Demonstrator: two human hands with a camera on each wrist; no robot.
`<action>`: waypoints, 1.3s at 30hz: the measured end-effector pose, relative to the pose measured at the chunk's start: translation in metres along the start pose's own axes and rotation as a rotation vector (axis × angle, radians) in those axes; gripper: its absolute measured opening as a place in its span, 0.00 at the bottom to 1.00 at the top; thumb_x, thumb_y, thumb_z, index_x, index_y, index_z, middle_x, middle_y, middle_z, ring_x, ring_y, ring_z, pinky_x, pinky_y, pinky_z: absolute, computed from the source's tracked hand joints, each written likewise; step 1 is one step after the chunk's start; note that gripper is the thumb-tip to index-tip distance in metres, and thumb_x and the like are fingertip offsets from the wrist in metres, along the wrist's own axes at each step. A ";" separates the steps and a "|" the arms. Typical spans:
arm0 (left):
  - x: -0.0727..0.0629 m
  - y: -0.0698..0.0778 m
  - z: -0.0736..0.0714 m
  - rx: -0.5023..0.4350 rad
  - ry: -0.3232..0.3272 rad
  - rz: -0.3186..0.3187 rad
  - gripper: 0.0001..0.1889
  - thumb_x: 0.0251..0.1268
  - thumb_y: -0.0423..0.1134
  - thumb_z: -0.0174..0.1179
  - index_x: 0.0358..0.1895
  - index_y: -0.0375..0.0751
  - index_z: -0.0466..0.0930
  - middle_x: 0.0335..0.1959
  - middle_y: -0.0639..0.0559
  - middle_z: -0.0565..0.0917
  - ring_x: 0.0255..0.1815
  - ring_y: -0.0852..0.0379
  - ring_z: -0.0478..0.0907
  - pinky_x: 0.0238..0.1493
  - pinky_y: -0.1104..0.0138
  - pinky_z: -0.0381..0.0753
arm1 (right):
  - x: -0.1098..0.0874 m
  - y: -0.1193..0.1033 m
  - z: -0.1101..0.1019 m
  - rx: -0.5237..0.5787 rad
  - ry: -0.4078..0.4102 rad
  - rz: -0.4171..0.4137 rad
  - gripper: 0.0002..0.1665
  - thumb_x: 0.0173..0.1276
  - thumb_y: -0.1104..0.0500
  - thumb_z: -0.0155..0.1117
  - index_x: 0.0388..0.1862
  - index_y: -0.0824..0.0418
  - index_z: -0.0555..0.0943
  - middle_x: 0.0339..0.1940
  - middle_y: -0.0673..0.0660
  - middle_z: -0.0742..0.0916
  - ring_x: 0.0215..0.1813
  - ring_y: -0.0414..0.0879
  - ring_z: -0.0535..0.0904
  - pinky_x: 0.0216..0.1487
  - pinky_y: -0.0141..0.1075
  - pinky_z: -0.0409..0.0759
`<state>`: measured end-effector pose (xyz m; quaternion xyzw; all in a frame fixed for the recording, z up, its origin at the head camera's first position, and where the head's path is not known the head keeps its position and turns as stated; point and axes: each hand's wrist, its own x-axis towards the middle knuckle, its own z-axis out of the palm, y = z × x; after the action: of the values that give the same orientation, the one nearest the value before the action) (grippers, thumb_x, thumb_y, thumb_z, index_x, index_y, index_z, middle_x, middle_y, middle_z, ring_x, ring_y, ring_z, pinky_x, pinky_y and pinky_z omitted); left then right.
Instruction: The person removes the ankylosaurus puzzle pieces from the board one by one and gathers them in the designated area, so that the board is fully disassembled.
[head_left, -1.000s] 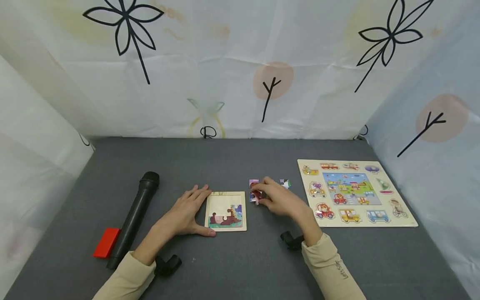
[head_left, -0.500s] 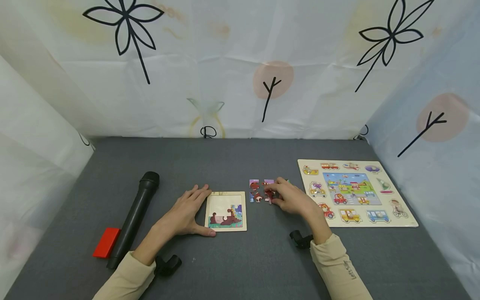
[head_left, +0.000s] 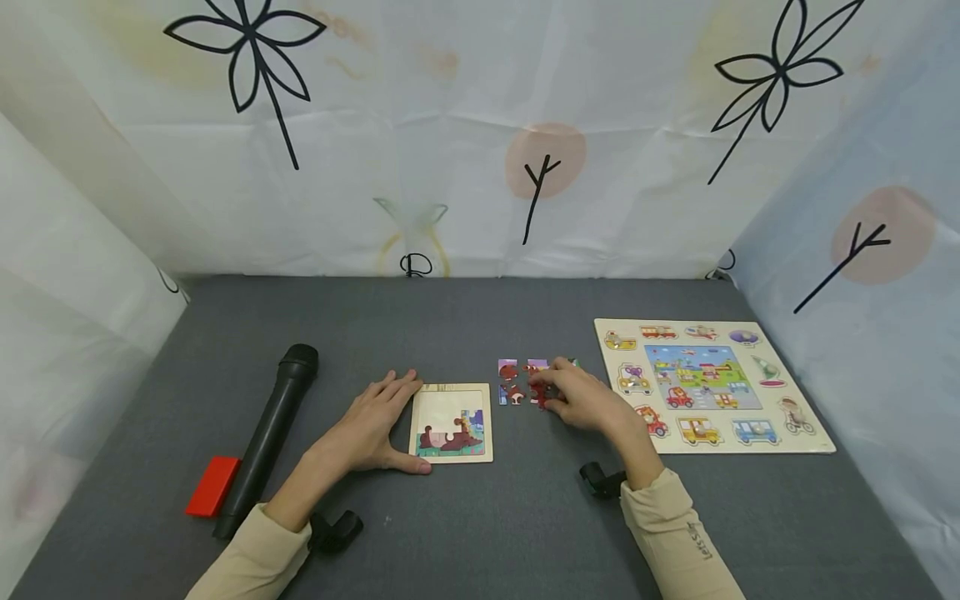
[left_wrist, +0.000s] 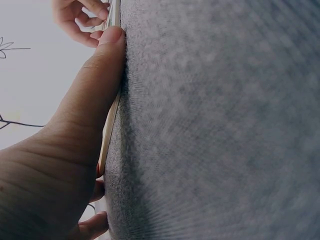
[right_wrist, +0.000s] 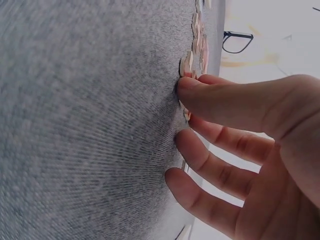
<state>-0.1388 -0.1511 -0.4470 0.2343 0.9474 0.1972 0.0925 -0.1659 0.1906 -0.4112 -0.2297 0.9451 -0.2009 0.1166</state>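
A small square wooden puzzle tray (head_left: 435, 402) lies on the grey table, its lower and right parts filled with brown, green and blue pieces. My left hand (head_left: 378, 427) rests along its left side, fingers stretched out and thumb (left_wrist: 102, 70) at the near left corner. To the right of the tray, several loose jigsaw pieces (head_left: 508, 372) lie in a small cluster. With thumb and fingertips, my right hand (head_left: 583, 398) pinches a reddish jigsaw piece (head_left: 537, 395) close over the table. In the right wrist view, the thumb (right_wrist: 200, 92) partly hides this piece.
A large wooden vehicle puzzle board (head_left: 716, 429) lies to the right, just past the right hand. On the left are a black microphone (head_left: 268, 437) and a red block (head_left: 213, 487). White patterned cloth (head_left: 450, 167) walls the table's back and sides.
My right hand has shifted right, from the left pieces of the cluster to the reddish piece, uncovering the left ones. The left hand and tray have stayed put.
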 end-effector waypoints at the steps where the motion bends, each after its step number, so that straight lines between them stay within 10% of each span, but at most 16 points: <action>1: 0.000 0.000 0.000 0.000 0.000 0.000 0.64 0.39 0.68 0.79 0.79 0.38 0.60 0.81 0.36 0.61 0.81 0.29 0.56 0.70 0.30 0.64 | 0.000 0.000 0.000 -0.003 0.000 0.001 0.21 0.70 0.67 0.67 0.61 0.62 0.83 0.44 0.59 0.81 0.37 0.44 0.71 0.40 0.37 0.73; 39: 0.000 -0.002 0.001 -0.011 0.001 0.003 0.64 0.39 0.68 0.79 0.79 0.38 0.61 0.81 0.36 0.61 0.81 0.28 0.56 0.70 0.30 0.63 | 0.024 -0.075 0.025 0.042 -0.057 -0.156 0.22 0.69 0.60 0.71 0.61 0.59 0.84 0.44 0.56 0.82 0.32 0.39 0.70 0.34 0.30 0.70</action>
<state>-0.1393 -0.1519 -0.4489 0.2352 0.9460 0.2028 0.0929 -0.1498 0.1095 -0.4042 -0.3058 0.9163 -0.2224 0.1323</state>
